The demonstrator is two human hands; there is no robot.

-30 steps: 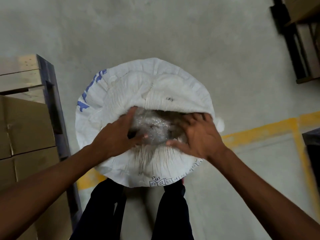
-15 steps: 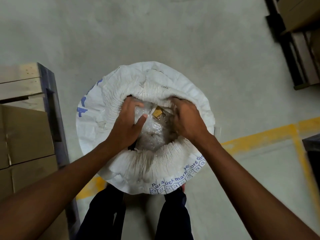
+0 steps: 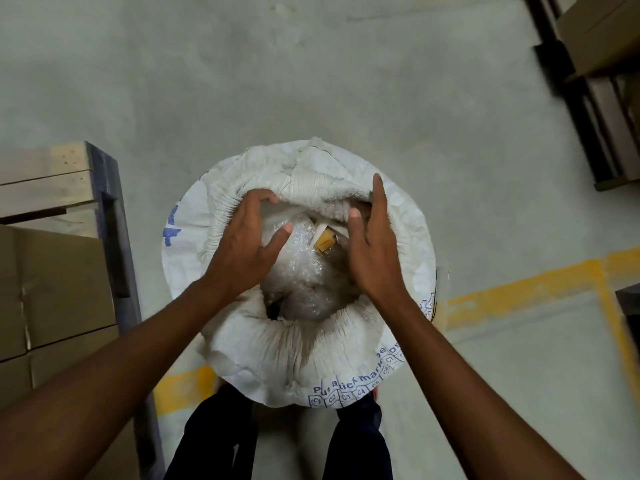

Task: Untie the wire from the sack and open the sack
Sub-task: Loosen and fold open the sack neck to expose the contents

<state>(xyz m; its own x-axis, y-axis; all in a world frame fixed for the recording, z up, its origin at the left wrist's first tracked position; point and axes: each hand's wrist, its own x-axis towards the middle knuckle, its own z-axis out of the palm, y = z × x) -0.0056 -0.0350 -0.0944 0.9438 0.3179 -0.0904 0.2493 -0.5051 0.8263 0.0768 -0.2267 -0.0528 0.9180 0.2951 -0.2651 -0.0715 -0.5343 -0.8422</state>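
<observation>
A white woven sack (image 3: 301,351) with blue print stands on the floor between my legs, its mouth spread wide and its rim bunched in folds. Inside shows clear bubble wrap (image 3: 304,275) and a small brown and white piece (image 3: 323,239). My left hand (image 3: 244,244) hovers over the left side of the opening with fingers apart. My right hand (image 3: 372,242) is over the right side, fingers straight against the far rim fold. Neither hand clearly grips the cloth. No wire is visible.
Stacked cardboard boxes (image 3: 52,289) and a wooden pallet (image 3: 48,181) with a dark frame stand close on the left. Dark racking with boxes (image 3: 595,81) is at the upper right. A yellow floor line (image 3: 526,285) runs to the right on the grey concrete.
The sack mouth has been pulled wider, showing more bubble wrap. Both hands have moved from the gathered middle toward the far rim and now have their fingers spread.
</observation>
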